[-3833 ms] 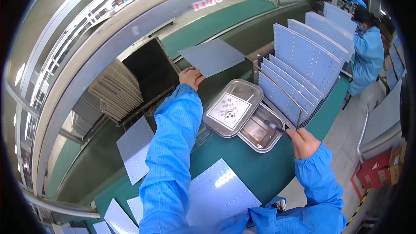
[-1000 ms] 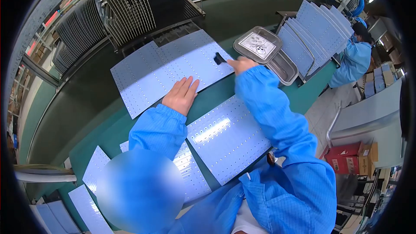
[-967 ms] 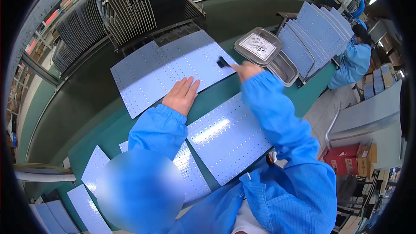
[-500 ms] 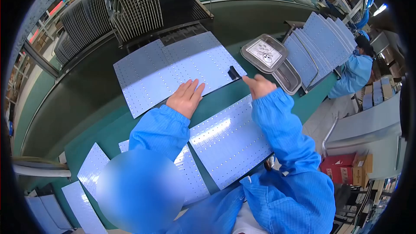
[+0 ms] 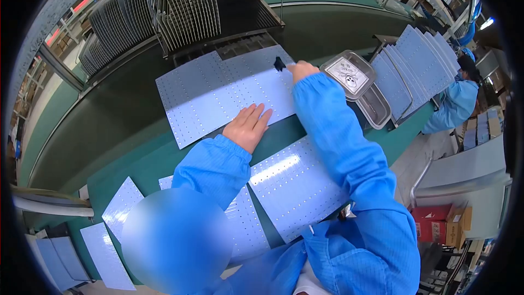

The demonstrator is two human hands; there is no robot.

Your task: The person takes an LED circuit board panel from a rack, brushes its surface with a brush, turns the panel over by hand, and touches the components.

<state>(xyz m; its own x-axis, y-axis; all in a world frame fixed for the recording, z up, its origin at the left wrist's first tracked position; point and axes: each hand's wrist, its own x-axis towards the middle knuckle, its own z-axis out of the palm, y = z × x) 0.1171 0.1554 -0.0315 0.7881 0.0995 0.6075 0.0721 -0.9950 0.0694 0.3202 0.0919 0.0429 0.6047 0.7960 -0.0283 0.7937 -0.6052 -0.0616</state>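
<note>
A pale perforated panel (image 5: 218,95), dotted with rows of small light spots, lies on the green work surface before me. My left hand (image 5: 247,127) rests flat on its near edge with the fingers stretched out. Near the panel's far right corner, my right hand (image 5: 302,71) is closed around what looks like a small black brush (image 5: 279,64). The brush's dark head is on or just above the panel; the exact contact cannot be made out. Its handle is hidden in my fingers. Closer to my body lies another dotted panel (image 5: 297,186).
A metal tray with a skull label (image 5: 348,74) sits to the right, overlapping another metal tray (image 5: 374,106). Beyond them, several panels (image 5: 417,60) stand in a rack. Slotted racks (image 5: 188,8) stand at the back. A co-worker in blue (image 5: 456,104) is at far right.
My right hand has moved the black brush away from me, from the panel's near right edge toward its far right corner. My left hand stays on the panel. The whole view has shifted slightly.
</note>
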